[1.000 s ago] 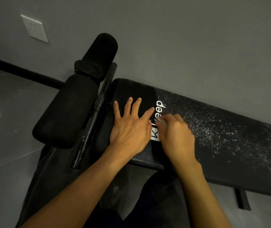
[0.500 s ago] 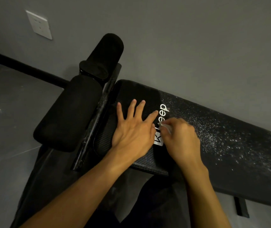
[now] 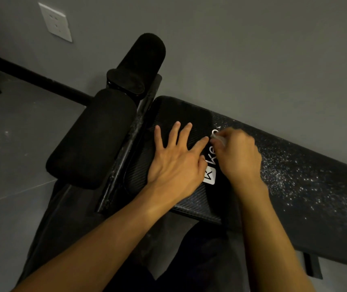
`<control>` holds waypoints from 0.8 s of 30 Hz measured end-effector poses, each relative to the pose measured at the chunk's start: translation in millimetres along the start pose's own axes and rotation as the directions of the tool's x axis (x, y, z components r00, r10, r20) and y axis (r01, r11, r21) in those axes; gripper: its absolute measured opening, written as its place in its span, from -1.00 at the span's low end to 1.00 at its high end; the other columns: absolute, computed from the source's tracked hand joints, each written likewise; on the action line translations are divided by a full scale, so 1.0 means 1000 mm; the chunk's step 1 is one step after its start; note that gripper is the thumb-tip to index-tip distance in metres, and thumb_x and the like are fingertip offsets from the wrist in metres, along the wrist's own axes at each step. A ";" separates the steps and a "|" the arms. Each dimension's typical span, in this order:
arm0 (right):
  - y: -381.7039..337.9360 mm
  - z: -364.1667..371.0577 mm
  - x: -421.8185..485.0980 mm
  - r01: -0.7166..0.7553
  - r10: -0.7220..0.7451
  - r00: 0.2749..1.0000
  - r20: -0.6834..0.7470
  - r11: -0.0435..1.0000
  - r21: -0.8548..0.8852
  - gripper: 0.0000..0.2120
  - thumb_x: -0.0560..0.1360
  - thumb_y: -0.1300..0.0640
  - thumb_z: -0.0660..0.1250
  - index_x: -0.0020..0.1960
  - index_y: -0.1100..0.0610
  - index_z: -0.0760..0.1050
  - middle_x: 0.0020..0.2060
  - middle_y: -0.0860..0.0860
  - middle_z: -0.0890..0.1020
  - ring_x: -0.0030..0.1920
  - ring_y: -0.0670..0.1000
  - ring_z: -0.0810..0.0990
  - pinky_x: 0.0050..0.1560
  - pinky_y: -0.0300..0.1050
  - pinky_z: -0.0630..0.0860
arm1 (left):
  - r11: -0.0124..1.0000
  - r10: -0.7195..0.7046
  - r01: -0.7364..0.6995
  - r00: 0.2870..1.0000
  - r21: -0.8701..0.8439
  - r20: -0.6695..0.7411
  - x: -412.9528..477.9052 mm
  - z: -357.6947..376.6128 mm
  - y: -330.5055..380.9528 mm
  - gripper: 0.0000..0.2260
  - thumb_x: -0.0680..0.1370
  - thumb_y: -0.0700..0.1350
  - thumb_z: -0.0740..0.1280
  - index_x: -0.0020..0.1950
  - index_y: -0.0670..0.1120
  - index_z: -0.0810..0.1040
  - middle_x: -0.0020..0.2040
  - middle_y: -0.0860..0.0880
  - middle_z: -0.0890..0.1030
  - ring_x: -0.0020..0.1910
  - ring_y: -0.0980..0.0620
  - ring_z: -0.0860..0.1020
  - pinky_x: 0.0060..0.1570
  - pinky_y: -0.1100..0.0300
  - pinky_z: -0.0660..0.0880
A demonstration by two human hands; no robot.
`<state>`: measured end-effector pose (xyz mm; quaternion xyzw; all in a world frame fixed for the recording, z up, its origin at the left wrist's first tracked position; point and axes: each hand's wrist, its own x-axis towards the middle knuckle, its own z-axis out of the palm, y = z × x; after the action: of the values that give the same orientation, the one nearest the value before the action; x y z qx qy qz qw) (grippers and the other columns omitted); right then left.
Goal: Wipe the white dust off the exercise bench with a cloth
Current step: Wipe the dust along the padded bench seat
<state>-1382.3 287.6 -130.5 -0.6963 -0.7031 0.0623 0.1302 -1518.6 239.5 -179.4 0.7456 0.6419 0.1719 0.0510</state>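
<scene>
Nearest, at the bottom edge, two bare forearms enter the view, cut off before the elbows. Between them is a dark shape too dim to make out.

The left hand lies flat on the black pad of the exercise bench, with fingers straight and spread wide, holding nothing. Just beside it, the right hand has its fingers curled round a cloth. Only a small pale corner of the cloth shows at the fingertips. The rest is hidden inside the hand, and this part is a little blurred. The right hand also covers some letters of the white logo printed on the pad.

To the right of this hand, white dust speckles the pad up to the picture edge, where the bench is cut off. The part under the left hand looks dark and clean.

Left of the pad are a dusty black bar and two foam rollers, one behind the other. Farther away are the grey floor, the grey wall and a white wall socket.
</scene>
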 end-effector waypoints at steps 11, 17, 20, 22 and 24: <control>-0.008 0.004 0.014 -0.020 0.020 1.000 0.005 1.000 0.009 -0.75 0.61 -0.01 0.29 0.23 0.04 0.58 0.11 0.10 0.62 0.04 0.20 0.63 -0.01 0.10 0.58 | 1.000 -0.011 0.011 1.000 0.004 0.018 0.002 0.000 0.001 -0.47 0.62 0.15 -0.02 0.59 0.14 0.29 0.64 -0.18 0.21 0.64 -0.24 0.09 0.51 -0.46 -0.01; -0.019 0.008 0.072 -0.096 0.096 0.995 0.000 0.995 0.013 -0.74 0.61 0.06 0.31 0.25 0.14 0.56 0.17 0.19 0.59 0.11 0.26 0.61 0.04 0.09 0.53 | 1.000 -0.015 0.015 1.000 -0.009 0.027 0.002 -0.001 0.001 -0.48 0.62 0.15 0.00 0.59 0.14 0.30 0.63 -0.18 0.22 0.63 -0.23 0.10 0.51 -0.45 -0.01; -0.012 0.005 0.053 -0.052 0.051 0.998 0.025 0.998 0.037 -0.74 0.62 0.00 0.30 0.25 0.07 0.57 0.13 0.13 0.63 0.09 0.20 0.63 0.03 0.06 0.53 | 1.000 -0.015 0.015 1.000 -0.019 0.023 0.003 -0.001 0.001 -0.47 0.61 0.15 0.00 0.59 0.14 0.31 0.63 -0.17 0.22 0.63 -0.23 0.10 0.51 -0.45 -0.02; -0.004 0.006 0.039 -0.056 0.055 0.998 0.023 0.997 0.052 -0.74 0.62 -0.03 0.29 0.23 0.03 0.58 0.10 0.10 0.65 0.07 0.19 0.63 0.02 0.06 0.54 | 1.000 -0.017 0.017 1.000 -0.016 0.020 0.002 -0.001 0.001 -0.48 0.61 0.15 0.01 0.58 0.14 0.32 0.63 -0.17 0.23 0.63 -0.23 0.10 0.51 -0.45 -0.02; -0.005 0.010 0.045 -0.080 0.080 0.997 0.003 0.997 0.022 -0.74 0.61 -0.02 0.29 0.24 0.05 0.58 0.12 0.13 0.63 0.08 0.22 0.62 0.03 0.07 0.53 | 1.000 -0.017 0.017 1.000 -0.020 0.022 0.003 -0.002 0.001 -0.48 0.61 0.15 0.01 0.58 0.14 0.33 0.63 -0.18 0.23 0.63 -0.23 0.10 0.51 -0.45 -0.02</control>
<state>-1389.6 333.3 -134.0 -0.7221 -0.6743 0.0762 0.1345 -1518.2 241.7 -176.9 0.7414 0.6458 0.1696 0.0668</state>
